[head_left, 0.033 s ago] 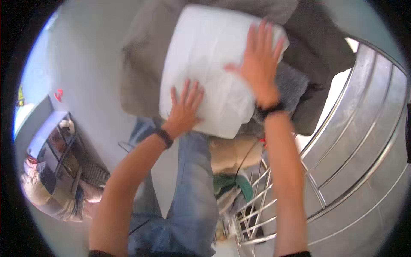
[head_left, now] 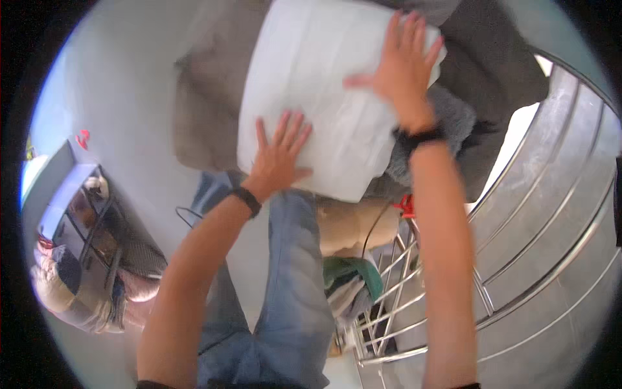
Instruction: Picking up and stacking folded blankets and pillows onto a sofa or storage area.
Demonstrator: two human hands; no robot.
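White cloth (head_left: 324, 71) lies beneath our spread left hand (head_left: 275, 162), near left, and spread right hand (head_left: 400, 74), far right.

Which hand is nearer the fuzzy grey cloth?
Right. The right hand is just up-left of the fuzzy grey cloth; the left hand is farther left, low on the white bundle.

White cloth (head_left: 311, 97) cut off at twelve o'clock

Its far end passes the upper edge. At one, the right hand (head_left: 403, 71) covers part of it; at two, that wrist partly hides a gray towel (head_left: 457, 113). Near nine, contents of the shelf (head_left: 74, 183) blur; a red thing (head_left: 83, 139) above is too small to tell.
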